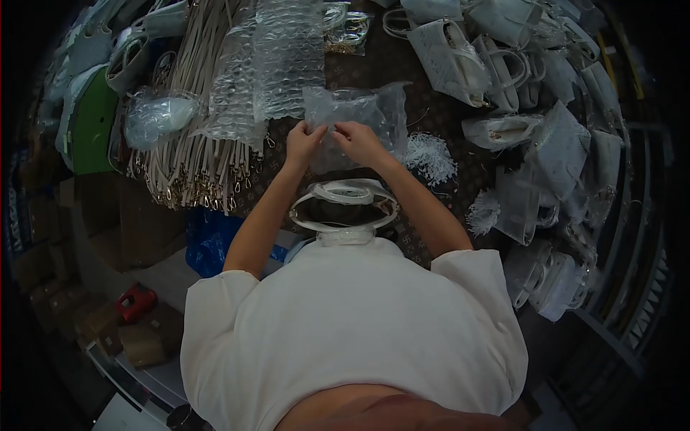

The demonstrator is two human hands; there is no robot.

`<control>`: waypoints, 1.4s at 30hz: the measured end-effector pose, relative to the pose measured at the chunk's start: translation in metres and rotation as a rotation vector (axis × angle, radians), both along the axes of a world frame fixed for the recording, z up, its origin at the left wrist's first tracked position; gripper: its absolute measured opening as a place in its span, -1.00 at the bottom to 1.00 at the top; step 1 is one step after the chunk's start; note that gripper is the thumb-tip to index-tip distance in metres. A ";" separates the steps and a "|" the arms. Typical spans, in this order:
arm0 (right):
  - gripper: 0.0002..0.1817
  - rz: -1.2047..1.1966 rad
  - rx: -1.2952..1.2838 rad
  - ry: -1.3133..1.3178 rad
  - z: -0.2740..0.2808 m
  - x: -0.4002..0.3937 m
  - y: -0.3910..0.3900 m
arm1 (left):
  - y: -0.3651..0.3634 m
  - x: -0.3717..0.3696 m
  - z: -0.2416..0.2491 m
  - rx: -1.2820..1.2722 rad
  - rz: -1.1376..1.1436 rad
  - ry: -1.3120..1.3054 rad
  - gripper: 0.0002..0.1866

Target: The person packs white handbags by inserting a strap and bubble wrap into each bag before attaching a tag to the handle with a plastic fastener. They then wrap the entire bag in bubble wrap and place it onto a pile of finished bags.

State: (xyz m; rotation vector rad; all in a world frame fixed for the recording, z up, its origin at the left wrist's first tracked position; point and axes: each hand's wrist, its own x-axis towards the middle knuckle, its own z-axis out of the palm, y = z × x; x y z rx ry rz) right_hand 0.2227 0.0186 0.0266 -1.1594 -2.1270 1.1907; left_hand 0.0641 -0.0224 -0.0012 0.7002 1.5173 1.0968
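Note:
Both hands are at a clear plastic bag [366, 111] lying on the dark patterned table. My left hand [305, 144] has its fingers pinched together at the bag's left part. Close beside it, my right hand [357, 144] pinches the same plastic with thumb and fingers. A small gap separates the two hands. Between my forearms, against my body, stands a white handbag [345, 205] with its top open and its handle raised. Sheets of bubble wrap [287, 61] lie just beyond my left hand.
Many beige straps with metal clasps [190, 169] hang at the left, near a green panel [93, 122]. Wrapped white handbags [560, 151] crowd the right side. White tag strings [430, 158] lie right of the plastic. A blue bag [208, 241] sits below the straps.

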 end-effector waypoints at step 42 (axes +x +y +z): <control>-0.70 0.189 0.742 -0.038 0.160 0.100 -0.086 | -0.125 0.007 0.099 0.560 -0.628 0.796 0.00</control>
